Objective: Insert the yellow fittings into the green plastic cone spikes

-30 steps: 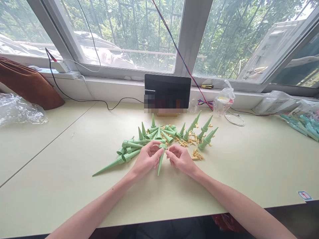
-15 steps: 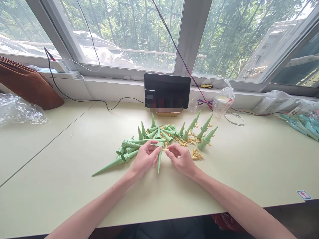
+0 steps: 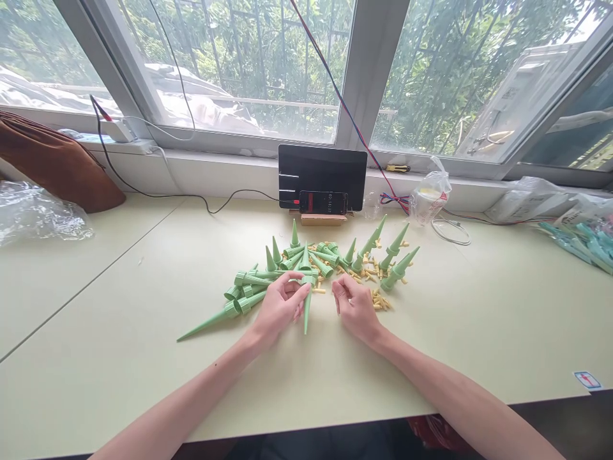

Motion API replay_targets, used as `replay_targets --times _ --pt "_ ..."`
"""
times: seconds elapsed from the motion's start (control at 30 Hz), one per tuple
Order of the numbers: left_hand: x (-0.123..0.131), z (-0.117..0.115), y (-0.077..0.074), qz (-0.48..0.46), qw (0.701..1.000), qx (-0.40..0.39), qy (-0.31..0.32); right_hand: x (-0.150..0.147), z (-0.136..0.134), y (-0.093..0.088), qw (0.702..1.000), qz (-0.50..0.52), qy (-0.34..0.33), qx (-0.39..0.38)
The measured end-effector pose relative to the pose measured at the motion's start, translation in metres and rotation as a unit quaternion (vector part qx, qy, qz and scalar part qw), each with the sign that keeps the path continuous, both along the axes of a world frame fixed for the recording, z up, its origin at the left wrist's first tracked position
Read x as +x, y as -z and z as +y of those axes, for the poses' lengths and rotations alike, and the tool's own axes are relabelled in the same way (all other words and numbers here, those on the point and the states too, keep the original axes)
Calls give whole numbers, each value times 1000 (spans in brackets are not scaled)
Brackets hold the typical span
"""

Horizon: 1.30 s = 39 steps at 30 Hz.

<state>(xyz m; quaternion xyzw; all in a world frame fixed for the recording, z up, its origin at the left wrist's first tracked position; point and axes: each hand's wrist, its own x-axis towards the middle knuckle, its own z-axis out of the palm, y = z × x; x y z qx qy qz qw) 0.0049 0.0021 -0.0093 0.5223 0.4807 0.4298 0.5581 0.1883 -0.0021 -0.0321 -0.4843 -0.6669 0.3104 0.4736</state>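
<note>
My left hand (image 3: 282, 300) is closed on a green plastic watering spike (image 3: 307, 310), its thin tip pointing down toward me. From the side of that spike's collar a small yellow valve peg (image 3: 318, 291) sticks out to the right. My right hand (image 3: 357, 306) is a little further right, apart from the spike, with its fingers curled in; whether anything is inside them is hidden. Beside it lies a small pile of yellow pegs (image 3: 382, 300). More green spikes (image 3: 249, 297) lie heaped beyond and left of my left hand.
Several spikes with pegs (image 3: 400, 268) stand tilted at the right, among scattered pegs. Behind the heap, a phone (image 3: 323, 202) leans against a black tablet (image 3: 320, 166) on a cardboard stand. A bagged roll (image 3: 430, 198) and teal strips (image 3: 587, 243) sit further right.
My right hand has let go of the yellow peg and moved right, its fingers curling in. The peg stays in the spike's side; my left hand keeps its hold.
</note>
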Motion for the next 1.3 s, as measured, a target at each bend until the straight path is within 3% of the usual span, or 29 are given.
replay_targets --times 0.23,0.57,1.3 --pt "0 0 0 1 1000 -7 0 0 0 1 997 -60 33 45" --pt "-2 1 4 1 1000 -5 -7 -3 -1 3 990 -96 -51 93" --pt "0 1 5 -7 1000 -25 11 -1 4 12 966 -197 -43 159"
